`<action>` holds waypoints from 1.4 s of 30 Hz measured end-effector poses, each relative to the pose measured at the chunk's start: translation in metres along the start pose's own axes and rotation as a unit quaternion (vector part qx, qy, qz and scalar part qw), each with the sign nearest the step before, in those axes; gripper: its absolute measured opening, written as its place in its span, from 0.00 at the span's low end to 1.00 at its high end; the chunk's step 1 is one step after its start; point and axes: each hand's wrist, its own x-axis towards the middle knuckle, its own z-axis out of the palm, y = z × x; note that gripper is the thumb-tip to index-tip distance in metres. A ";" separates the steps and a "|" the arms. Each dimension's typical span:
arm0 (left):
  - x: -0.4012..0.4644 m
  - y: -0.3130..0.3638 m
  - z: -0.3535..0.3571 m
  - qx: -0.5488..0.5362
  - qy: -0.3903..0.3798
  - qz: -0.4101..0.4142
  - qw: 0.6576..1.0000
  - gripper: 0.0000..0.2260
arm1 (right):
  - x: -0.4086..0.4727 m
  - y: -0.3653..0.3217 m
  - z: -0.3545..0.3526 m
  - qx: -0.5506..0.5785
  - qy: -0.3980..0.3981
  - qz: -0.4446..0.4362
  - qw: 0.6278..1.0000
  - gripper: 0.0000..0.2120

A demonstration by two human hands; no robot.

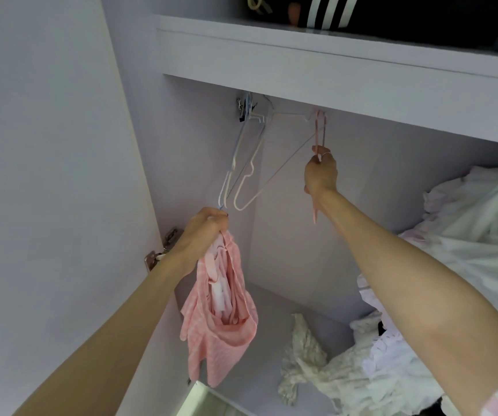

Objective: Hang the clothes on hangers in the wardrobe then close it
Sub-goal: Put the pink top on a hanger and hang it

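While the pink garment (pixel 220 310) was gripped bunched in the left hand (pixel 204 228) at the wardrobe's left, a pink hanger (pixel 319 130) on the rail was pinched by the right hand (pixel 321 175). Neighbouring white hangers (pixel 250 166) could be snagged and dragged off if it were pulled sideways.

Soft pink checked cloth garment (pixel 220 319), thin smooth coated-wire hangers (pixel 249 172), matt white wardrobe panels (pixel 316 55), shiny metal hinge (pixel 159 250).

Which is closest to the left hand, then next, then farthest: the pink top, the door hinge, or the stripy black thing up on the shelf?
From the left hand:
1. Pink top, held in its grip, hanging just below.
2. Door hinge, on the wardrobe's left wall, beside the wrist.
3. Stripy black thing, high on the top shelf, up to the right.
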 end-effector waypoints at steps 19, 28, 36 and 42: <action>0.040 0.013 0.024 0.144 0.226 0.113 0.957 0.17 | -0.013 0.013 -0.028 -0.004 -0.040 0.063 0.997 0.19; 0.057 0.009 0.015 0.191 0.211 0.095 0.954 0.13 | -0.006 0.015 -0.035 -0.038 -0.001 0.024 0.999 0.17; 0.051 0.009 0.007 0.160 0.207 0.130 0.956 0.12 | 0.003 0.025 -0.032 -0.027 0.035 0.010 0.999 0.14; 0.038 -0.001 0.015 0.064 0.201 0.156 0.965 0.15 | -0.016 0.038 -0.032 0.053 0.013 -0.017 0.998 0.17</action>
